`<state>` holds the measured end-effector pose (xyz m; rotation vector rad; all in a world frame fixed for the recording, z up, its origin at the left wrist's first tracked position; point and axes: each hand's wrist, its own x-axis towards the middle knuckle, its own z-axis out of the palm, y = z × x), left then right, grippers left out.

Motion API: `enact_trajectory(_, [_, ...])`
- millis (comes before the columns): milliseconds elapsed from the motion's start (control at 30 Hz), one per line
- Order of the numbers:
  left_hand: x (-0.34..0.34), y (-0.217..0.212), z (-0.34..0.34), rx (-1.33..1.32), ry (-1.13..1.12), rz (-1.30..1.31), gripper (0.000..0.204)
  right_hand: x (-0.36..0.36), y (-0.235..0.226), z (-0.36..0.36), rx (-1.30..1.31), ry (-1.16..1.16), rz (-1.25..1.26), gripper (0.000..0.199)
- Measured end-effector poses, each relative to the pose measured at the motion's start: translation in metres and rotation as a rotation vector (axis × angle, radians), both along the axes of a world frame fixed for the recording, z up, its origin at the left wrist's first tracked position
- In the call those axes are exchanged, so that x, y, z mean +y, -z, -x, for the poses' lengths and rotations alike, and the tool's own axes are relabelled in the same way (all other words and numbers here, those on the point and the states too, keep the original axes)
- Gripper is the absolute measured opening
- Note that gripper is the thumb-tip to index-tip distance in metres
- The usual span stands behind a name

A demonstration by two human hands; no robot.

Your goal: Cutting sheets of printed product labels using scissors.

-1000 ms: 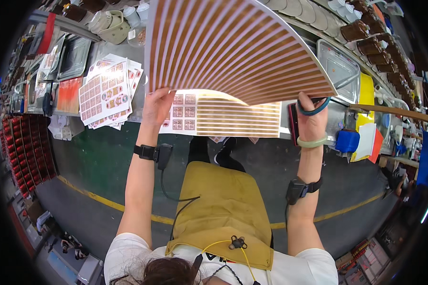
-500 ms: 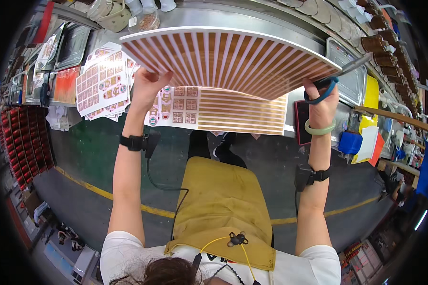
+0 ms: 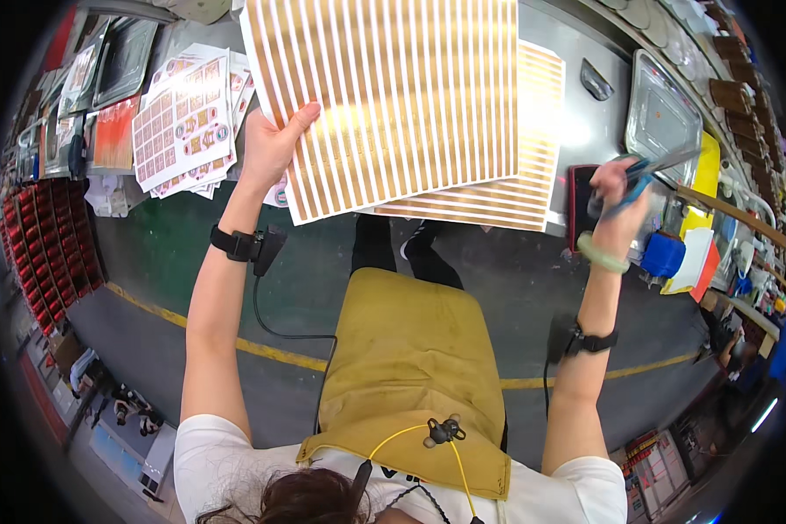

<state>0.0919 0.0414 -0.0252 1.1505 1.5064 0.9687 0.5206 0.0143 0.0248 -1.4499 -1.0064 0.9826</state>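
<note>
My left hand grips the left edge of a large white sheet with gold stripes, thumb on its upper face. Under it on the metal table lies another gold-striped sheet, partly covered. To the right, away from the sheets, my right hand is closed round a pair of scissors with dark blue handles; the blades point right and are blurred by motion. Left of my left hand rests a loose pile of printed sticker sheets with small red and pink designs.
A clear plastic tray sits at the back right, near a small dark object. A red-edged dark tablet-like thing lies under the right hand. Blue and yellow items stand at the right edge; red goods are stacked at left.
The striped sheet, earlier bowed between both hands, now lies flatter and turned, held by my left hand only. My right hand has let go of it and moved right with the scissors.
</note>
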Motion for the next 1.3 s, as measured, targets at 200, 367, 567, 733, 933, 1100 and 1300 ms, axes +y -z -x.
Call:
enact_trajectory(200, [-0.019,0.02,0.014,-0.266,-0.147,0.141,0.022,-0.127,0.008,0.077,0.003,-0.833,0.705,0.043])
enact_trajectory(367, [-0.022,0.005,0.006,-0.255,-0.132,0.044,0.02,-0.139,0.014,0.124,0.154,-0.812,0.712,0.046])
enact_trajectory(567, [-0.021,-0.006,0.004,-0.192,-0.108,-0.017,0.018,-0.123,0.019,0.14,0.296,-0.66,0.638,0.05])
enact_trajectory(733, [-0.024,-0.01,0.001,-0.177,-0.1,-0.061,0.018,-0.117,0.019,0.144,0.266,-0.633,0.645,0.049])
enact_trajectory(933, [-0.028,-0.012,0.004,-0.188,-0.09,-0.054,0.017,-0.113,0.013,0.15,0.194,-0.598,0.651,0.037])
enact_trajectory(1100, [-0.031,-0.011,0.001,-0.212,-0.095,-0.094,0.016,-0.119,0.013,0.153,0.189,-0.511,0.667,0.03])
enact_trajectory(1300, [-0.036,-0.008,0.005,-0.22,-0.074,-0.055,0.016,-0.113,0.007,0.15,0.087,-0.545,0.756,0.036])
